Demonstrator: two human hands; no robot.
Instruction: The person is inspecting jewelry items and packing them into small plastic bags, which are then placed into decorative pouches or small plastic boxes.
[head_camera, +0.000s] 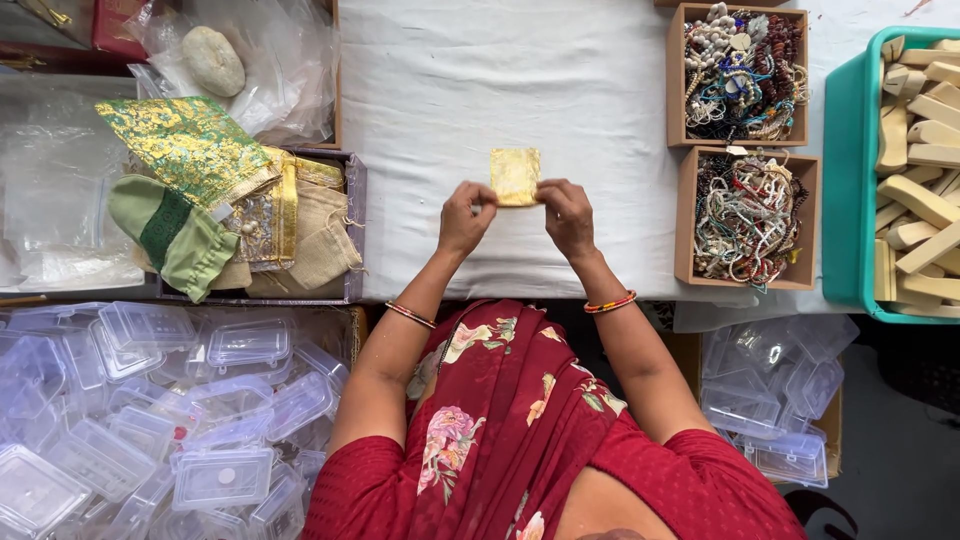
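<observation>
**Two hands pinch a small gold pouch over a white cloth**

The left hand (466, 215) and the right hand (567, 215) both grip the small gold pouch (515, 176) by its lower corners; fingers and thumbs are closed tight on the fabric, with no gap showing; the pouch stands up from the fingertips, roughly square, flat and shiny, its surface faintly crinkled like metallic cloth; it sits above the white tablecloth (500, 70), near the middle of the table; each wrist carries thin bangles, red and gold.

To the left lies a purple-edged tray (354, 230) of fabric bags; a green and gold brocade bag (185, 140) lies on top, beside a plain green cloth pouch (170, 235) and beige sacking ones; below it a heap of clear plastic boxes (170, 420), hinged and rectangular, fills a carton.

To the right stand two wooden boxes (680, 215) packed with tangled bead strings in white, brown, red and blue; further right a teal plastic crate (845, 200) holds pale wooden blocks (920, 200), smooth and elongated; more clear boxes lie in a carton below the right arm.
</observation>
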